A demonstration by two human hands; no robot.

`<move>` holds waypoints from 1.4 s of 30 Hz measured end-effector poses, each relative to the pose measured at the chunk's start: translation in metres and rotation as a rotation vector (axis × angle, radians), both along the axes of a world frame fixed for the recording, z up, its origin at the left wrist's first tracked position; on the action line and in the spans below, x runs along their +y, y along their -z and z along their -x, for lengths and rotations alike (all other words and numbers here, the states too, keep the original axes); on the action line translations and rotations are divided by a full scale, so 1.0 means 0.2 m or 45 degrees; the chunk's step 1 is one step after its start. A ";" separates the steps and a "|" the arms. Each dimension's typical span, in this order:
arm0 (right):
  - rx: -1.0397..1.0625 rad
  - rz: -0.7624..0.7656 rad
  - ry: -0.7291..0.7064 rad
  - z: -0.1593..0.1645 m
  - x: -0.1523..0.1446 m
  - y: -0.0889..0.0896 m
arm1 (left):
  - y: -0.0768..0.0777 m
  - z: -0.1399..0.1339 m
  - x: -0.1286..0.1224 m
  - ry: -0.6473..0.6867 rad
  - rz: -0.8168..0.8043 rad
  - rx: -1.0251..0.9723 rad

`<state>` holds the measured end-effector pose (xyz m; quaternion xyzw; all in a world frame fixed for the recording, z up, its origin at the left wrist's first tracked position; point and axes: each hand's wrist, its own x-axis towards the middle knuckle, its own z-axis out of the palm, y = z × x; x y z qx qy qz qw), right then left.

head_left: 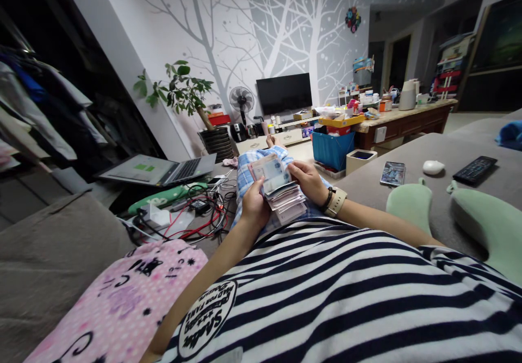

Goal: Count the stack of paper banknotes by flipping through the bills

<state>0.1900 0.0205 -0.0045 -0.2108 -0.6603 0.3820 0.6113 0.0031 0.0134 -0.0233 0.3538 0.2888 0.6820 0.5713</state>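
Note:
A thick fanned stack of banknotes rests above my lap, its lower edges spread in layers. My left hand is closed around the stack's left side, thumb on top. Pale bluish and pinkish notes stick up at the far end of the stack. At their right edge my right hand is closed, thumb and finger pinching a note's corner. A watch and a dark bracelet are on the right wrist. Beneath the money lie my legs in blue checked trousers.
Left of me, an open laptop sits beside tangled cables and a pink dotted cloth. On the sofa at right are a phone, a white case, a remote and a green neck pillow.

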 end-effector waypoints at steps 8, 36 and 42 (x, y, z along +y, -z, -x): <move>0.007 0.012 0.107 0.00 0.02 0.01 | -0.02 -0.02 -0.05 0.023 0.045 0.033; -0.039 -0.028 0.119 0.00 0.01 0.00 | -0.02 -0.06 -0.01 -0.061 0.071 -0.159; -0.057 -0.024 0.105 0.00 0.01 -0.01 | -0.04 -0.05 -0.03 -0.036 0.058 -0.142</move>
